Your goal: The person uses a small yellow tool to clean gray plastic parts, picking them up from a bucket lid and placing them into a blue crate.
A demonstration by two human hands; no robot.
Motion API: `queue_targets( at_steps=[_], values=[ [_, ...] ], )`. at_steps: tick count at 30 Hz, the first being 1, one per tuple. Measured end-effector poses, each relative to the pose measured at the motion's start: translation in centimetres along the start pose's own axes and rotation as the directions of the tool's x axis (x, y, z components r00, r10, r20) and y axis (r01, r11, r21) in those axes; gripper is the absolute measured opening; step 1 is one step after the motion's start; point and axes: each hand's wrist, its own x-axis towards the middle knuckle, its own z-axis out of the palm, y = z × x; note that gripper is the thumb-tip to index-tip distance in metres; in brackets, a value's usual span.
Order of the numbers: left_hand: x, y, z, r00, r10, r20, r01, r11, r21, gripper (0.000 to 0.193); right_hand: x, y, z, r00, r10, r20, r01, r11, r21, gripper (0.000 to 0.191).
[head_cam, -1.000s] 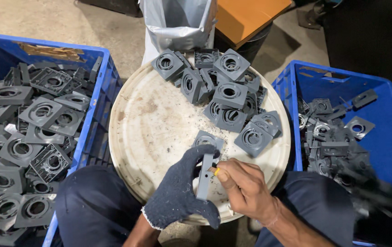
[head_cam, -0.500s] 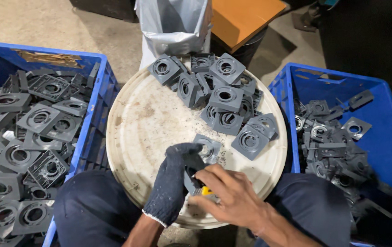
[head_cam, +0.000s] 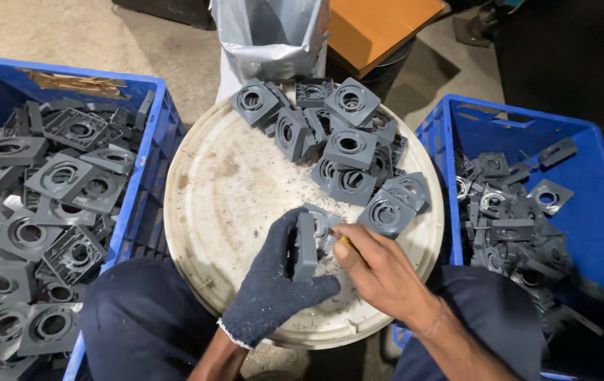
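Flanking a round white lid (head_cam: 245,212), 2 blue crates hold grey square plastic parts: the left crate (head_cam: 148,162) heaped, the right crate (head_cam: 520,123) part-filled. The gloved left hand (head_cam: 273,286) grips 1 grey part (head_cam: 305,247) upright over the lid's near edge; the bare right hand (head_cam: 379,271) pinches a small yellow-tipped tool (head_cam: 345,241) against it. More parts (head_cam: 348,148) pile behind.
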Motion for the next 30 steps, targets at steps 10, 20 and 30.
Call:
queue_targets(
  at_steps=[10, 20, 30],
  values=[
    [-0.1, -1.3, 0.0, 0.993, 0.053, 0.108, -0.066, 0.991, 0.114, 0.104, 0.1, 0.0, 0.1, 0.948, -0.315, 0.048, 0.311, 0.883, -0.352, 0.07],
    [-0.5, -1.1, -0.3, 0.995, 0.093, 0.035, -0.098, 0.973, 0.211, 0.094, -0.9, 0.1, 2.5, 0.923, -0.382, -0.049, 0.316, 0.823, -0.472, 0.054],
    [-0.4, 2.6, -0.9, 0.953, -0.234, 0.194, 0.261, 0.957, -0.128, 0.075, 0.0, 1.7, -0.5, 0.997, 0.059, 0.044, -0.072, 0.899, 0.433, 0.039]
  ],
)
